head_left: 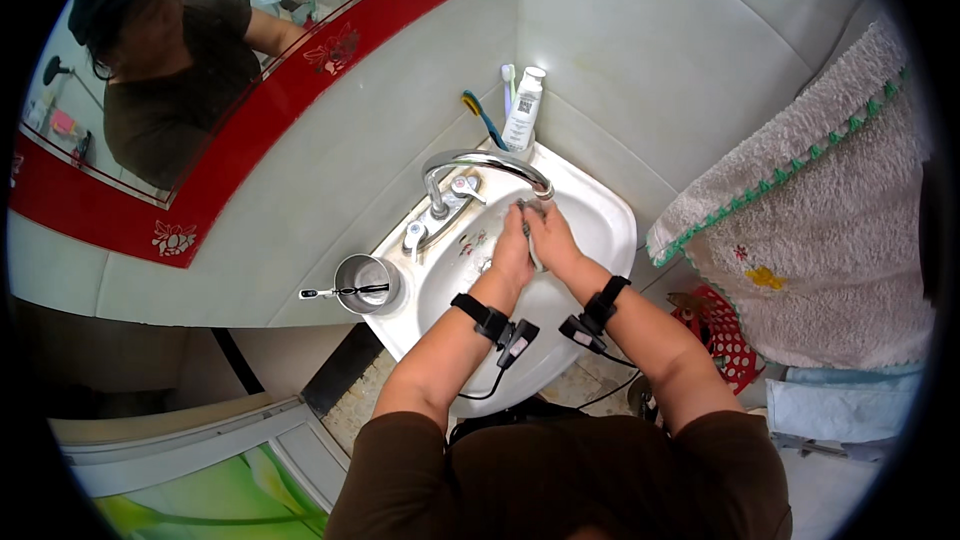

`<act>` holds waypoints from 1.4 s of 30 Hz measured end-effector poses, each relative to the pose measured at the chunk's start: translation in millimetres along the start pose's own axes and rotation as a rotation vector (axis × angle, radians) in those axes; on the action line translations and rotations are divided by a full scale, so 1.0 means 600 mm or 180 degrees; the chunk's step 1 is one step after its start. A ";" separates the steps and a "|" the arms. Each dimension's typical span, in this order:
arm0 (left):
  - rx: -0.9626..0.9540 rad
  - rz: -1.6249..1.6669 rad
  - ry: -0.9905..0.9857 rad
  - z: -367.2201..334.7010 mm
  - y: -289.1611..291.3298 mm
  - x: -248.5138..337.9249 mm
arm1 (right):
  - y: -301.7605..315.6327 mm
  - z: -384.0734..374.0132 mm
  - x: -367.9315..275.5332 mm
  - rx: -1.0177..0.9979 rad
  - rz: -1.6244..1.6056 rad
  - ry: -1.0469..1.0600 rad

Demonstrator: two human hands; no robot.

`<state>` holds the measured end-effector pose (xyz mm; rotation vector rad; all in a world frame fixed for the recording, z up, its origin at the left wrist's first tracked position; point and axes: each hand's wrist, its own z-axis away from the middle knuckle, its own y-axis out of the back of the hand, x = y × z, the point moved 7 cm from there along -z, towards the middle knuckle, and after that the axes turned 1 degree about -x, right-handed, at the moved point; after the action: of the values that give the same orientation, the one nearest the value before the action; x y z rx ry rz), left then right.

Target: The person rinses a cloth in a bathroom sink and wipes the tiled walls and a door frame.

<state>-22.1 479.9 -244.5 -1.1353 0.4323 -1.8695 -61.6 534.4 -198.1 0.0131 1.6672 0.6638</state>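
Here, both hands, left hand (pixel 513 245) and right hand (pixel 552 238), clasp a small grey object (pixel 528 210) in closed fingers under the faucet (pixel 480 165) over the sink (pixel 600 210); washing looks underway, unfinished.

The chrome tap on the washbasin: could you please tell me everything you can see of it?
The chrome tap looks like shiny metal. Its base stands at the back left of the white washbasin, with handles low beside it, and its spout arches up and curves right over the bowl, ending just above the person's hands. The left hand and right hand are pressed together under the outlet; whether water runs cannot be told.
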 end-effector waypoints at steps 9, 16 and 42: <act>0.0538 -0.2434 -0.1160 -0.011 -0.001 0.008 | -0.004 -0.027 0.103 -0.0464 -0.2316 -0.1465; 0.0182 -0.3488 -0.1221 -0.044 0.019 0.026 | 0.016 -0.032 0.026 -0.0584 -0.0169 -0.0557; 0.0295 -0.2196 -0.1127 0.013 -0.052 0.040 | 0.005 -0.022 0.111 -0.0417 -0.0719 -0.1239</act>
<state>-35.9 478.3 -207.0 -1.6487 -0.2863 -2.1558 -89.6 556.2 -256.0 -0.1304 1.2275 0.5565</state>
